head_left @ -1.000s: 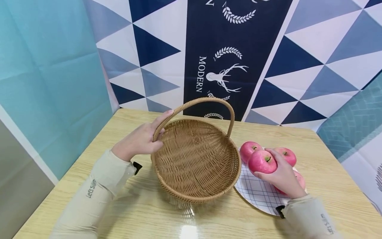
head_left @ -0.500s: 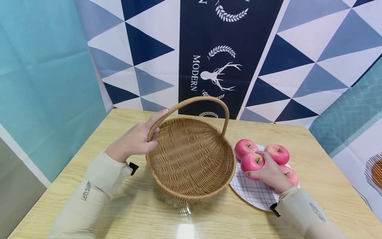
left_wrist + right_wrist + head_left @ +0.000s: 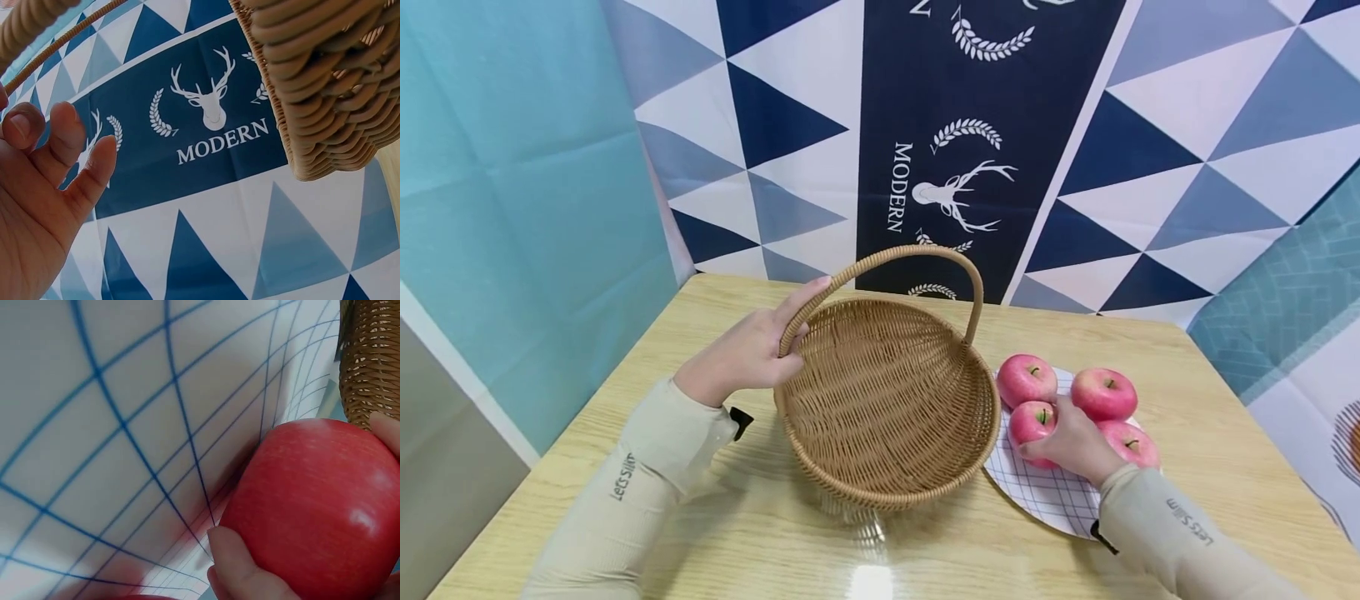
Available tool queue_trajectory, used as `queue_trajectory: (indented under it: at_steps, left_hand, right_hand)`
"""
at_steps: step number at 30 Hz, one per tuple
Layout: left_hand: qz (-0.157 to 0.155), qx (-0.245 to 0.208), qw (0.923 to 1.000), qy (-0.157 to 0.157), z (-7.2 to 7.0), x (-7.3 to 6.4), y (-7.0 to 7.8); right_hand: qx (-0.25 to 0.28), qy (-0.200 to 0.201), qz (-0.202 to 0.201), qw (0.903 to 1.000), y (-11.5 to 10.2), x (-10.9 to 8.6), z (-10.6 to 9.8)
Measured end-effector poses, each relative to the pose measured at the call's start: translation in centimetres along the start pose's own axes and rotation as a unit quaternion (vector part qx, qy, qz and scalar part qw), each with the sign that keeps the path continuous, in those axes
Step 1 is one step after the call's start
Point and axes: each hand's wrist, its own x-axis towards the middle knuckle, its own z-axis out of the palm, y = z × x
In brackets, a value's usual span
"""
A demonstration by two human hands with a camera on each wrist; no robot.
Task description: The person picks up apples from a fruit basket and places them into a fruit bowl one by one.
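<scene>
A brown wicker basket with an arched handle stands in the middle of the table. My left hand holds the left side of the handle, index finger lying along it. In the left wrist view the left hand shows beside the woven wall. Right of the basket is a round checked plate. On it my right hand grips a red apple; fingers and thumb lie around the apple in the right wrist view. The apple appears low against the plate.
Other apples lie on the plate: one at the back left, one at the back right, and one behind the right wrist. A patterned cloth hangs behind the wooden table.
The apple in my right hand has come down and slightly left, towards the plate's front left. My left hand keeps its hold on the basket handle. The view shifted slightly.
</scene>
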Motion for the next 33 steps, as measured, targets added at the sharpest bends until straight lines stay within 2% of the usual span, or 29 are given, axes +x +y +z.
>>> queue_trajectory:
  at_steps: [5, 11, 15, 17, 19, 22, 25, 28, 33]
  left_hand:
    - [-0.012, 0.009, 0.9999, -0.003, 0.0, 0.0, 0.1]
    - [-0.026, 0.024, 0.9993, -0.01, -0.3, -0.3, 0.0]
    - [-0.001, 0.062, 0.998, 0.01, -0.3, -0.2, 0.2]
    - [0.022, 0.101, 0.9943, 0.029, -0.3, -0.1, 0.4]
    - [0.046, 0.147, 0.9868, 0.051, -0.2, 0.1, 0.6]
    - [0.06, 0.2, 0.9746, 0.08, -0.1, 0.1, 0.8]
    - [0.061, 0.234, 0.9646, 0.105, 0.0, -0.1, 0.9]
    - [0.066, 0.254, 0.9578, 0.118, -0.2, -0.5, 1.1]
    - [0.087, 0.259, 0.9527, 0.133, -1.1, -1.2, 1.1]
  right_hand:
    - [-0.005, -0.002, -0.011, 0.9999, 0.1, 0.1, -0.1]
    - [-0.027, -0.026, -0.042, 0.9984, 0.0, -0.2, -0.3]
    - [-0.047, -0.046, -0.053, 0.9964, -0.2, -0.4, -0.6]
    - [-0.048, -0.064, -0.05, 0.9955, -0.5, -0.5, -0.9]
    - [-0.051, -0.08, -0.042, 0.9946, -0.9, -0.6, -1.5]
    - [-0.054, -0.084, -0.037, 0.9943, -1.2, -0.8, -3.1]
    - [-0.072, -0.062, -0.024, 0.9952, -1.2, -1.0, -5.3]
    - [-0.087, -0.031, -0.021, 0.9955, -0.8, -1.5, -7.0]
    - [-0.097, 0.048, -0.079, 0.991, -0.2, -3.3, -8.3]
